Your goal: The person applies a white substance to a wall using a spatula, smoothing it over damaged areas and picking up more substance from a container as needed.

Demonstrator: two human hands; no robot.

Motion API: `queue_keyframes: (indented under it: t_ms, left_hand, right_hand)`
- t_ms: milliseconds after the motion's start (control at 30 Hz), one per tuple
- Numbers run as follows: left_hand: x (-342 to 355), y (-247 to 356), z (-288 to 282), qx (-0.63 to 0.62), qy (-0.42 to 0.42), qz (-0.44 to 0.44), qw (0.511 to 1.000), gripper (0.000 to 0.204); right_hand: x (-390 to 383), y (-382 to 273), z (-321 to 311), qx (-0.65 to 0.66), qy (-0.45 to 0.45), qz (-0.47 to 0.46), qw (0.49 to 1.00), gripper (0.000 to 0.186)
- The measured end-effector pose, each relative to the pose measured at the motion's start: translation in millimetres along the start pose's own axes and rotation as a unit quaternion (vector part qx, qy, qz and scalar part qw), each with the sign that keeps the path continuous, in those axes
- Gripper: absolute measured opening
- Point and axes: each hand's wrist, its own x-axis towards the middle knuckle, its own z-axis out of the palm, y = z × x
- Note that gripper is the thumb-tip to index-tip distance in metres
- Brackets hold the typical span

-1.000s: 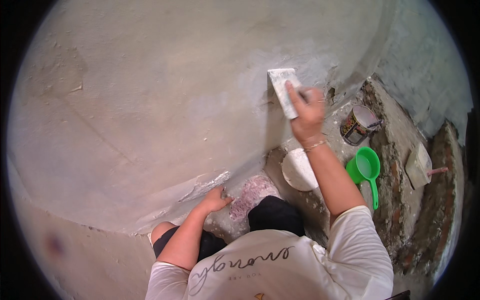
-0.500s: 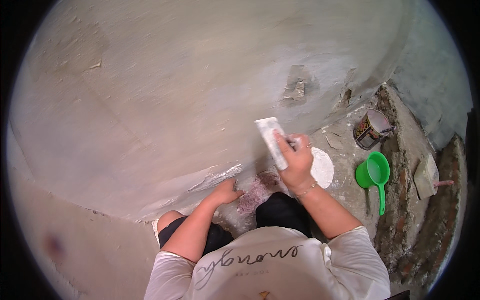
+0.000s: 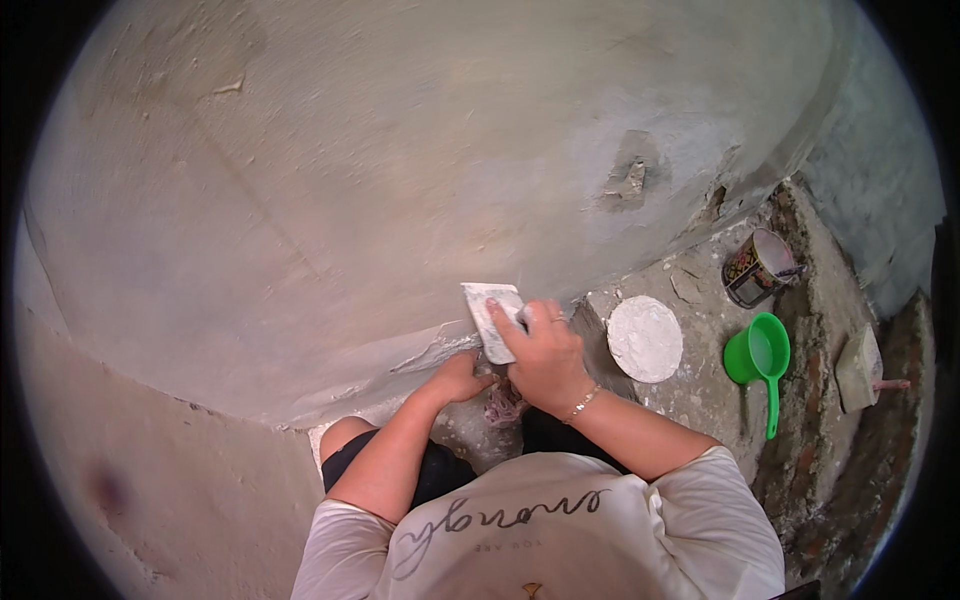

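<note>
My right hand (image 3: 548, 355) grips a white-coated flat trowel (image 3: 487, 305) low on the plastered wall (image 3: 350, 200), just above a rough ridge of white plaster along the wall's foot. My left hand (image 3: 455, 380) is just below and left of the trowel by that ridge, thumb apart from the bent fingers, with nothing visible in it. A crumpled pinkish mat or bag (image 3: 503, 408) lies below the hands, partly hidden. A round white patch of plaster or full container top (image 3: 645, 338) sits to the right of my right hand.
On the rough concrete ledge at the right are a patterned bucket (image 3: 755, 270) with a pale filling, a green dipper (image 3: 750, 350) holding liquid, and a pale float (image 3: 858, 370) with a pinkish handle. Broken, stepped masonry (image 3: 820, 480) runs down the right side to another wall.
My right hand and trowel have come down and leftward along the wall, close to my left hand. More of the round white thing now shows. The view has shifted slightly.
</note>
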Motion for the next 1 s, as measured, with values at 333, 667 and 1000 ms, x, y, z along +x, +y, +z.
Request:
queue_keyframes:
  t_ms: [333,667,1000]
  left_hand:
    - [-5,-3,1,0.035,-0.025,0.001,0.999,0.065]
    - [-10,4,-6,0.051,-0.042,-0.026,0.998,0.066]
    - [-2,10,-5,0.090,-0.076,-0.052,0.992,0.069]
  right_hand:
    - [-1,-2,10,-0.019,0.039,0.021,0.999,0.066]
    - [47,109,-44,-0.144,0.328,0.061,0.932,0.057]
    - [-11,137,-32,-0.059,0.151,0.130,0.978,0.036]
